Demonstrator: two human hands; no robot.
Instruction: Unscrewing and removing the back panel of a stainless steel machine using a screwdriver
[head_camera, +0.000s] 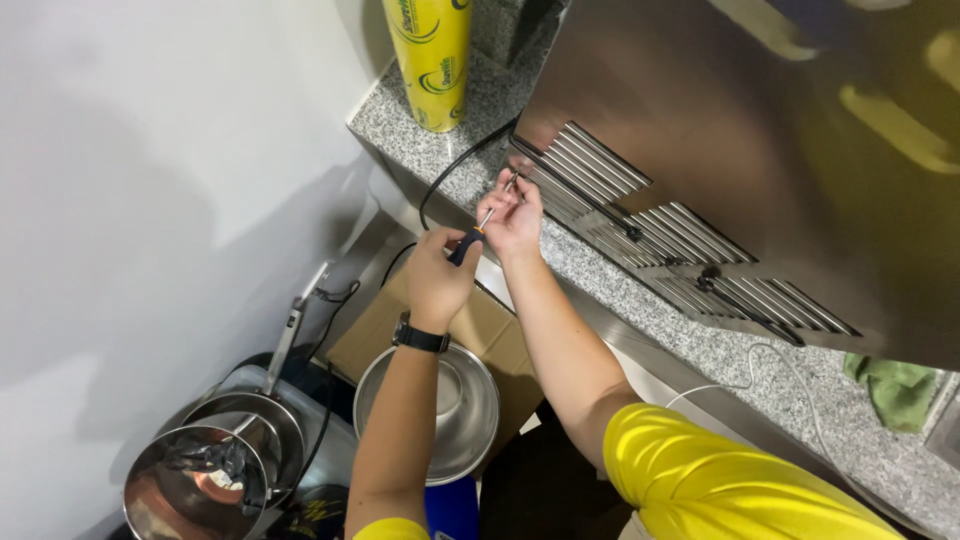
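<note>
Screwdriver (478, 232) held level with the lower left corner of the stainless-steel machine (760, 130), tip set against the corner of the louvred vent panel (640, 215), shaft slanting down and away from the panel to a dark handle with an orange collar. Left hand (437, 278) closed around the handle, wrist carrying a black watch (420, 337). Right hand (513, 218) nearer the machine, fingers pinched on the thin metal shaft just short of the tip; whether anything else sits between those fingertips cannot be told. Both sleeves yellow.

Machine standing on a speckled granite counter (640, 300). Black cable (455, 172) running out from the machine's left edge and looping down off the counter. Yellow roll (430, 60) upright on the counter, left of the machine and near the wall. Green cloth (895, 388) on the counter below the machine's right end; thin white cord (780, 370) lying beside it. Below the counter, under the forearms: cardboard box (490, 325), steel bowl (450, 400), and, further left, stacked steel pots (220, 460).
</note>
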